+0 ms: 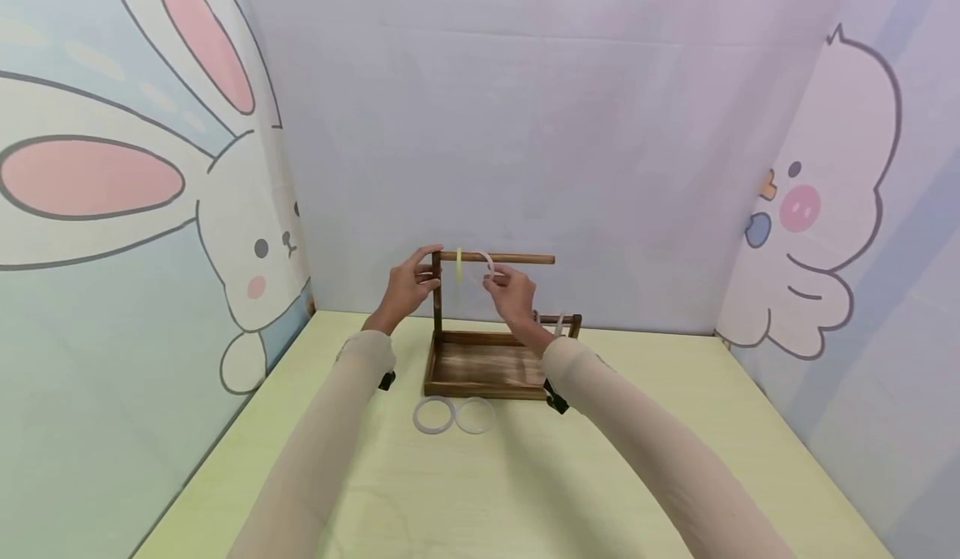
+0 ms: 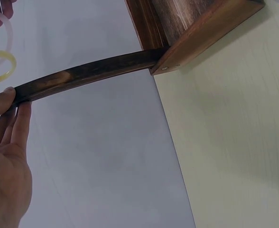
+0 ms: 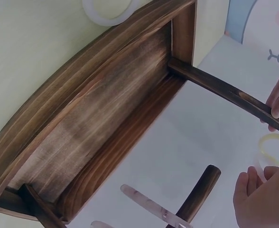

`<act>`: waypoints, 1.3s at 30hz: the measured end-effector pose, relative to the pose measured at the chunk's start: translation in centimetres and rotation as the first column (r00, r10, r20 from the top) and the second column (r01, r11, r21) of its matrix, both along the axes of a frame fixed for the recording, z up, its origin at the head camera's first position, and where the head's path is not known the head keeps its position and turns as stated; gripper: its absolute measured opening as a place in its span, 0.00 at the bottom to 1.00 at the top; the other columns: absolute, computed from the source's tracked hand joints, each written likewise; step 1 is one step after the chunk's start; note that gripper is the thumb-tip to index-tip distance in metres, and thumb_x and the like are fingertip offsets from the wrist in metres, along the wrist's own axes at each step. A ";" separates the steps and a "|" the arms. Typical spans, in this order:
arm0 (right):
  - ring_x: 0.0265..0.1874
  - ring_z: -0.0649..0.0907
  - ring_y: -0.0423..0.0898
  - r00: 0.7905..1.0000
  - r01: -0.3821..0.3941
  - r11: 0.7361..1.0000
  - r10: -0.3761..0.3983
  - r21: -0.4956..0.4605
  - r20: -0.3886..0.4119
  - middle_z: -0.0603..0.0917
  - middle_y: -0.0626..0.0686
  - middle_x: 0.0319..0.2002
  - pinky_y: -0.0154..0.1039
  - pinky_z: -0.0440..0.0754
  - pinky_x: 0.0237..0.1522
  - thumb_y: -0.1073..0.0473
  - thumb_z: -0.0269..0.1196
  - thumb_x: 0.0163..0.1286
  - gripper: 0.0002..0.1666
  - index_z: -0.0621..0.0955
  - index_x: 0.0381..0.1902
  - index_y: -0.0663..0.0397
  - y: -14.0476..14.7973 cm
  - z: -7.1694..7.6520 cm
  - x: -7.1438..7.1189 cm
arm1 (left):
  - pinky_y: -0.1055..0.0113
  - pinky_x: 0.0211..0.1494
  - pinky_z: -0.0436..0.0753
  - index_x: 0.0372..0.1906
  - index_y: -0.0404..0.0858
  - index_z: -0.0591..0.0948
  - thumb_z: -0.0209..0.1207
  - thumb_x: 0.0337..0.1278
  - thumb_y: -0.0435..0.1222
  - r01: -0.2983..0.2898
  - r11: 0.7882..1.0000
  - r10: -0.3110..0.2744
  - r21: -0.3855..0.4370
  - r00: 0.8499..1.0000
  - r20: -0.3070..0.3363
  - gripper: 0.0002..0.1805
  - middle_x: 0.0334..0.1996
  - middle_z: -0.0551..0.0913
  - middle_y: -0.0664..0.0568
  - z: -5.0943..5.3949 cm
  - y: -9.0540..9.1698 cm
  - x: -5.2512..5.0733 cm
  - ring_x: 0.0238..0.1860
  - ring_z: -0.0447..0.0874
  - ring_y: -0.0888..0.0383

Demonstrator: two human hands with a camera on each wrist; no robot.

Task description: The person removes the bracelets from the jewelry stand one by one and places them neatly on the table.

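The left grip [image 1: 408, 286] holds the wooden post [image 1: 437, 309], and the right grip [image 1: 514, 294] pinches a pale ring [image 1: 490, 262] at the top bar [image 1: 525, 258], near the far edge of the bench [image 1: 637, 426]. It's best to keep the post still and move gently, so the yellow ring [image 1: 459, 266] isn't bumped.

Rack [image 1: 486, 391] on desk [image 1: 637, 476] ahead of me; two rings [image 1: 434, 431] before it, another ring [image 1: 459, 267] on upper bar [image 1: 525, 258].

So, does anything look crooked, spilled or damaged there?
Nothing stands out. The rack looks upright and unbroken, its post gripped by the left hand; the post's bow in the left wrist view is likely lens distortion. A lilac ring and clear ring lie flat.
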State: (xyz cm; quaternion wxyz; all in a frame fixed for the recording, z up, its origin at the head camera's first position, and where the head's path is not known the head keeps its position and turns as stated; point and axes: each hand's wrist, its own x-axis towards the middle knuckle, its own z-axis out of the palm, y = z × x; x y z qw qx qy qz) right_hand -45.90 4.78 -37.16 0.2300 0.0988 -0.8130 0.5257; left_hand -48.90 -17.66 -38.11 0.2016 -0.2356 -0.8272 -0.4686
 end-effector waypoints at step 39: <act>0.47 0.90 0.56 0.987 0.012 0.997 0.002 -0.082 0.160 0.88 0.62 0.52 0.47 0.90 0.47 0.57 0.66 0.76 0.24 0.82 0.66 0.58 7.1 0.5 1.0 | 0.51 0.57 0.88 0.75 0.53 0.72 0.65 0.64 0.21 0.013 1.000 -0.013 0.007 1.000 -0.006 0.40 0.56 0.85 0.34 0.0 -0.3 -0.2 0.58 0.86 0.41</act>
